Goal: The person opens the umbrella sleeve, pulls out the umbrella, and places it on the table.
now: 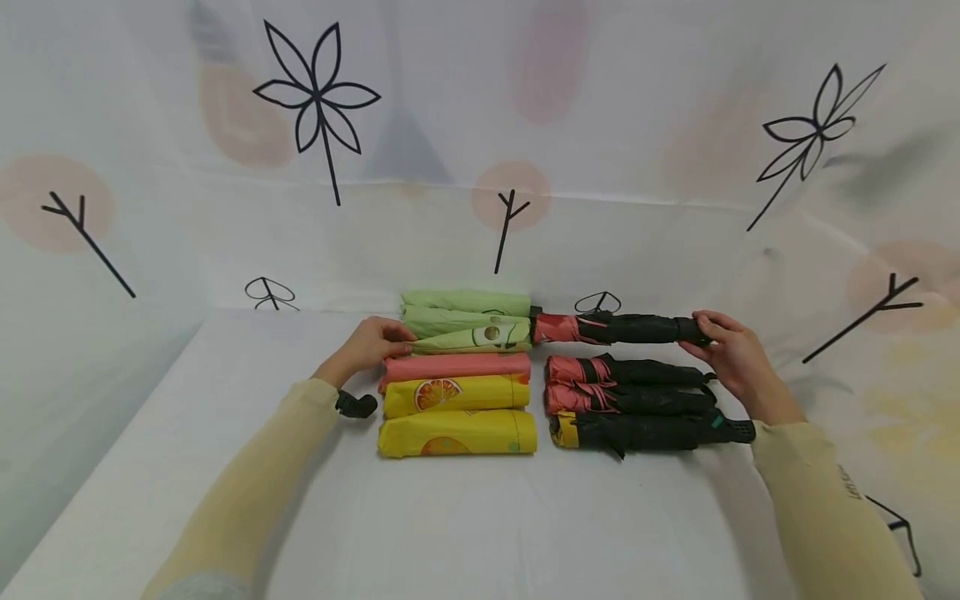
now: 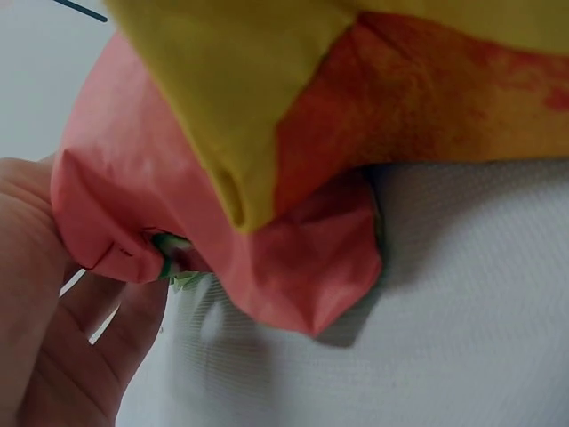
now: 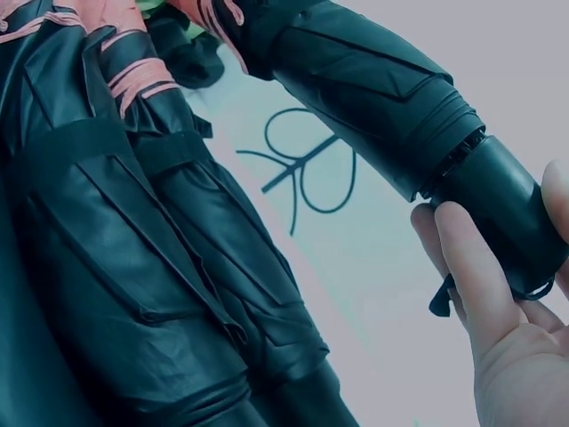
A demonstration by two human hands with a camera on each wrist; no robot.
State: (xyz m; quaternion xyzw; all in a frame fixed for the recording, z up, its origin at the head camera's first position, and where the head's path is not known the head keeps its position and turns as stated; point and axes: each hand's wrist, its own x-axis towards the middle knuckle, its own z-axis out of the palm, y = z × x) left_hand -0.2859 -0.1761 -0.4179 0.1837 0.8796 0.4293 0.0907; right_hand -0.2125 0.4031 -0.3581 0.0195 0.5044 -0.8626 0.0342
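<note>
At the black handle: the right hand [image 1: 731, 354] pinches the end of a slim, tightly furled black umbrella with a red-pink band [image 1: 637, 327], thumb and fingers to either side.
Held umbrella versus grip: it runs leftward from the right hand, near level, its far end meeting or nearly meeting the green rolls; whether it touches the counter is unclear.
At the green end: the left hand [image 1: 365, 344] has its fingers bent round the left end of a soft, pale-green fabric roll with an avocado print [image 1: 457, 329], seemingly pinching it; the wrist view hides the contact behind pink cloth.
Behind that roll: another plain pale-green fabric roll [image 1: 465, 298], alongside.
Left column, nearer: one smooth pink fabric roll [image 1: 457, 365], then a bright yellow fabric roll with an orange-slice print [image 1: 480, 393], then a second yellow fabric roll [image 1: 457, 432].
Right column, nearer: two furled pink-and-black umbrellas [image 1: 637, 372], then a yellow-and-black umbrella [image 1: 645, 432], all free of the hands.
Done, judging by the layout: both nearer columns look set in order on the white cloth-covered counter [image 1: 480, 525].
Left, as a judgement: the far row, with both its ends in hand, needs settling and release.
</note>
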